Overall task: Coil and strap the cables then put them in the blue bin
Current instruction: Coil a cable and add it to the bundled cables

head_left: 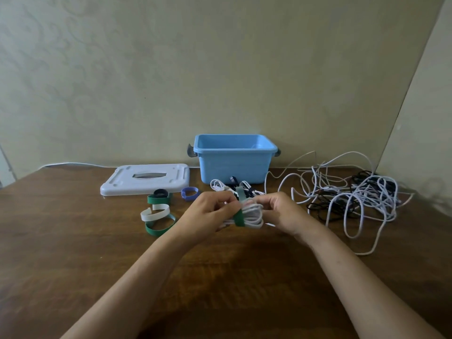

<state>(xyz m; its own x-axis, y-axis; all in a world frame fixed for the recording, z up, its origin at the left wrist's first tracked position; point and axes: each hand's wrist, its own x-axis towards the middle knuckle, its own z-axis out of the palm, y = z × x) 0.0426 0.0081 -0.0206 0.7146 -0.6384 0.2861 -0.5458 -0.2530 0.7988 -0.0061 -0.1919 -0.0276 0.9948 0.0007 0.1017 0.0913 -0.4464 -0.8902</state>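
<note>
A coiled white cable [253, 214] is held above the table between both hands. My left hand [208, 214] grips its left end and my right hand [283, 212] its right end. A green strap [239, 216] is wrapped around the coil's middle, its free end sticking up. The blue bin [234, 159] stands open behind, against the wall. Two strapped coils [230, 187] lie just in front of the bin. A tangle of loose white and black cables [352, 194] spreads at the right.
The bin's white lid [145, 178] lies flat at the left. Spare straps sit in front of it: green [160, 226], white [155, 212], dark [160, 193] and purple [190, 193]. The wooden table [73, 241] ends at a wall corner on the right.
</note>
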